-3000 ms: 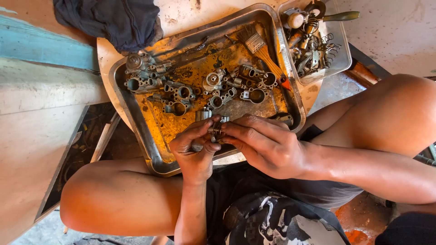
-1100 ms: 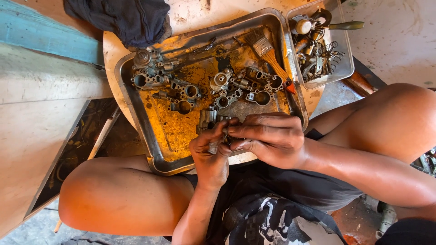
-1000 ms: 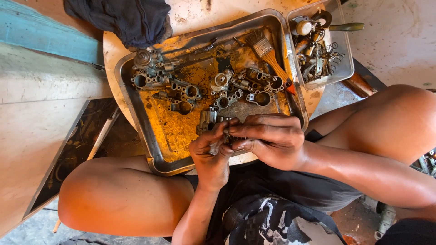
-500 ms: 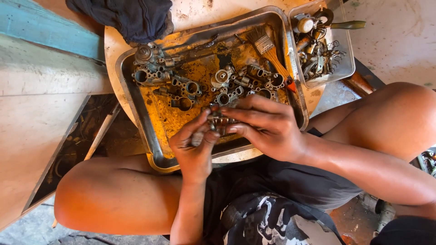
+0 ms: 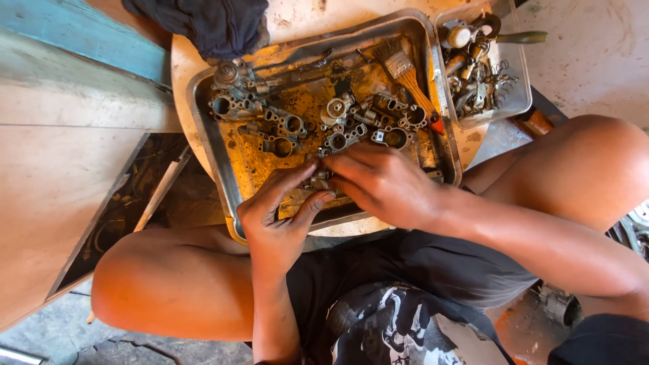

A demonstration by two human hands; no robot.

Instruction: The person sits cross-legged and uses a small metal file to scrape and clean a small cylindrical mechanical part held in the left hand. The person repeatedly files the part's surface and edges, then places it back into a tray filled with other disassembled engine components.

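My left hand and my right hand meet over the near part of a rusty steel tray. Between their fingertips sits a small grey metal carburetor part, gripped by both hands and low over the tray floor. My fingers hide most of it. Just beyond the hands lie several carburetor bodies and smaller fittings in yellowish residue. A paintbrush with an orange handle lies along the tray's right side.
A clear plastic box of springs, screws and a green-handled tool stands at the tray's right. A dark cloth lies at the far edge. My bare knees flank the tray, which rests on a round pale board.
Both hands have carried the small part from the tray's near rim forward and lower into the tray. The view has shifted slightly to the left.
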